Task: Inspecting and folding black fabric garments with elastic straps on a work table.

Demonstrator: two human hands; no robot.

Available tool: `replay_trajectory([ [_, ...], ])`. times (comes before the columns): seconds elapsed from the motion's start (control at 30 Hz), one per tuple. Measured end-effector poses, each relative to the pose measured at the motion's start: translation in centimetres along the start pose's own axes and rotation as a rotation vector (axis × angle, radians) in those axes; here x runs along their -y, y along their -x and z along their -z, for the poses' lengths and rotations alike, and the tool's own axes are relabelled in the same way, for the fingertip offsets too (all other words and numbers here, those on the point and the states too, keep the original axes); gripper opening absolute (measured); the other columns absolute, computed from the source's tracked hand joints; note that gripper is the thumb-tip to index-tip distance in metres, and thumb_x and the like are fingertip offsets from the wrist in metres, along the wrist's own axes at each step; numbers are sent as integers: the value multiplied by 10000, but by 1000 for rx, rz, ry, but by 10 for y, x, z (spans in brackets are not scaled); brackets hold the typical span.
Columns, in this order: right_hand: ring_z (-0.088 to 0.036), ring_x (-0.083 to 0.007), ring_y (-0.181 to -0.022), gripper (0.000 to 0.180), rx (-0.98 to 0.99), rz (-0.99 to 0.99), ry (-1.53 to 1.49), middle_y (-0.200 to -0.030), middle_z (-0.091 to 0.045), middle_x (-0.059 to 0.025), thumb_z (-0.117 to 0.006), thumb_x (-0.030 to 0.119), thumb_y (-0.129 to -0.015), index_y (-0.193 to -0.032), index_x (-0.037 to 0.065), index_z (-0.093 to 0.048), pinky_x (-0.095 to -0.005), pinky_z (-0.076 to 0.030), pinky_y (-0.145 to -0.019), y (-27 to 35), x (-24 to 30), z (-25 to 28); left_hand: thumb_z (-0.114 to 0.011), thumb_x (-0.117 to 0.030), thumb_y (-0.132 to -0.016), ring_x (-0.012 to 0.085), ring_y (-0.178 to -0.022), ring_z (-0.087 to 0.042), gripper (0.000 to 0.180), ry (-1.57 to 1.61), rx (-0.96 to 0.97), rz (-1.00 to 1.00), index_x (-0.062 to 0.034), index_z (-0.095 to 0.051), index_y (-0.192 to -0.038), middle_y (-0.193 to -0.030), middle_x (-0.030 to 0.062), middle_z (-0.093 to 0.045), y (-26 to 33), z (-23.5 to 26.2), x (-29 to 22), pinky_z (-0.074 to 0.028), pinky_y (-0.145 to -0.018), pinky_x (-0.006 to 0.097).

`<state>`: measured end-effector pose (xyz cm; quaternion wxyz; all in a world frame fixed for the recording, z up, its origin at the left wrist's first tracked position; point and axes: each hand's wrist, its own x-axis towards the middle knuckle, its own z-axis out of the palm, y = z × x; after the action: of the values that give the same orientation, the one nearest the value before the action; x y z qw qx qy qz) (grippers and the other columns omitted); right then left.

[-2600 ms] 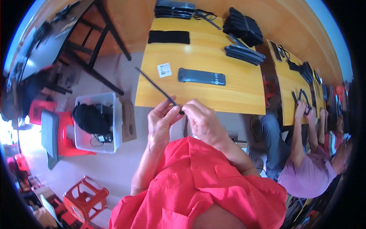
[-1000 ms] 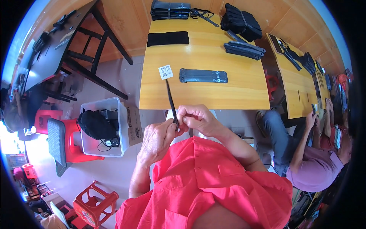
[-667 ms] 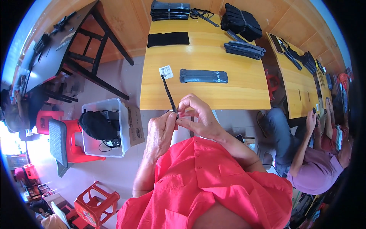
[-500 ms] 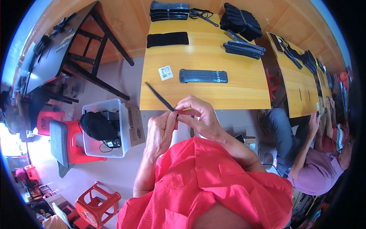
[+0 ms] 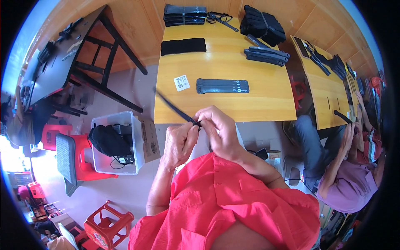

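Note:
My left hand (image 5: 180, 143) and my right hand (image 5: 221, 132) meet just in front of the wooden table's near edge. Between their pinched fingers is one end of a narrow black strap (image 5: 178, 110). Its free end slants up and left over the tabletop, a little blurred at the tip. Fingers hide the part of the strap being gripped. Beyond my hands, a flat grey bundle of bands (image 5: 222, 86) lies on the table (image 5: 233, 109), with a white printed label (image 5: 181, 83) to its left.
Farther back lie a black cloth pouch (image 5: 183, 46), stacked dark packs (image 5: 184, 16), grey bands (image 5: 266, 56) and a tied black bundle (image 5: 263, 26). At left stand a clear plastic bin (image 5: 137, 143) and red stools (image 5: 109, 225). A co-worker in a purple shirt (image 5: 348, 187) sits at right.
Both hands have shifted slightly right and turned, with my right fingers now closer around the strap's end. The strap's free end has swung slightly. The co-worker now holds up a dark strip.

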<state>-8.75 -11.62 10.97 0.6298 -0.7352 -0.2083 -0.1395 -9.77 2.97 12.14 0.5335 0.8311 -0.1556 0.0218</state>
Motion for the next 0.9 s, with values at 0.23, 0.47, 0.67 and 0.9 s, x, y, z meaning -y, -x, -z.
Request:
replay_trajectory([
  [0.23,-504,-53,-754,84,57,-433,-476,-819,-557,-11,-468,68,-893,-894,12,-530,-198,-421,-698,-5,-1,11,-370,-213,-922,92,-452,-428,398,618,46,218,-20,-469,-587,-497,26,-470,7,0,16,-320,-440,250],
  [0.47,-498,-143,-623,21,103,-203,-69,-738,-509,-82,-506,8,-848,-843,-11,-497,-254,-425,-567,-4,3,1,-510,-249,-865,130,-460,-490,354,202,-47,204,30,-536,-648,-493,88,-507,4,-1,7,-381,-464,278],
  [0.67,-529,-89,-704,28,204,-243,-107,-766,-510,-48,-491,3,-874,-851,-9,-499,-220,-455,-621,-1,-3,6,-494,-126,-842,184,-437,-522,266,-56,-95,264,33,-526,-632,-499,118,-515,4,0,-6,-408,-478,310],
  [0.9,-376,-85,-574,78,93,-118,-16,-696,-425,-34,-459,-20,-852,-778,-3,-442,-246,-357,-524,4,-7,-4,-452,-99,-809,332,-481,-530,157,-139,-138,182,-4,-488,-689,-529,149,-530,6,-17,-7,-410,-495,386],
])
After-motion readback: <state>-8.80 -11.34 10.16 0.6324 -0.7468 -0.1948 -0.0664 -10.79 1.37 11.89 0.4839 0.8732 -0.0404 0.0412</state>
